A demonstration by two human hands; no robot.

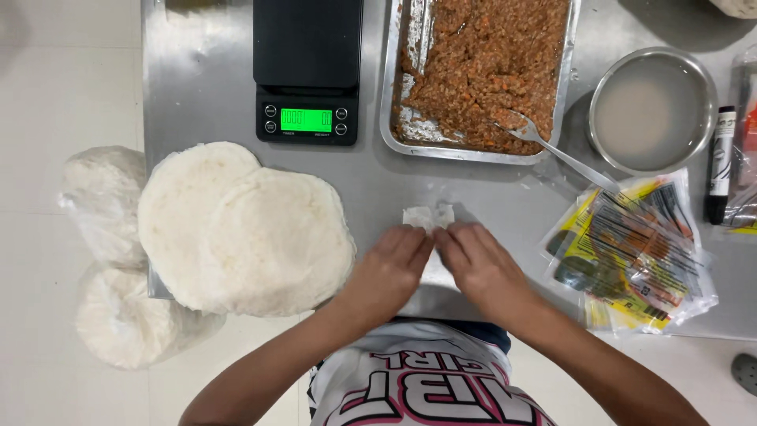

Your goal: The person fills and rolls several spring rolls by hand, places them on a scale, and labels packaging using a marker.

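Where both hands (434, 264) meet, wrapper (428, 217) at fingertips.

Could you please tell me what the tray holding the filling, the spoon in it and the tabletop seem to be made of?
The tray, spoon and table all look like bare metal, probably stainless steel: grey, with a dull brushed sheen and soft reflections. The tray's thin rolled rim could also be aluminium.

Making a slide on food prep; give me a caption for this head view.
Left hand and right hand press a small white wrapper on a steel table.
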